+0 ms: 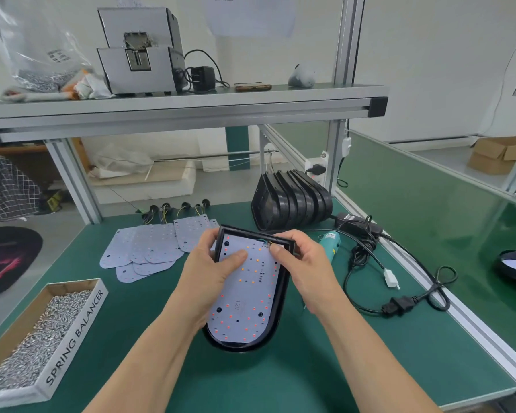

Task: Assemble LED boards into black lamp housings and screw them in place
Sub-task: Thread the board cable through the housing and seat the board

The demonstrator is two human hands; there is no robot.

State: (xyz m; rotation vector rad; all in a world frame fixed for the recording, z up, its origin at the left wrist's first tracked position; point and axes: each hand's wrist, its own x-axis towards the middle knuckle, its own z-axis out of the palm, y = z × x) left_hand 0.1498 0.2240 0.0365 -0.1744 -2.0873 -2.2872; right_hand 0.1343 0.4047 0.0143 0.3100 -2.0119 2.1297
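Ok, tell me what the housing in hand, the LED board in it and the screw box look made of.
The lamp housing looks like moulded plastic, black with a soft sheen on its rim. The LED board is a thin flat sheet, matt white; its core cannot be told. The screw box is cardboard: raw brown inside, printed white outside.

A factory assembly station: aluminium-frame bench (191, 106), green mat (280, 371), screw box (72, 329) at eight o'clock, stacked black housings (292, 201) at one o'clock.
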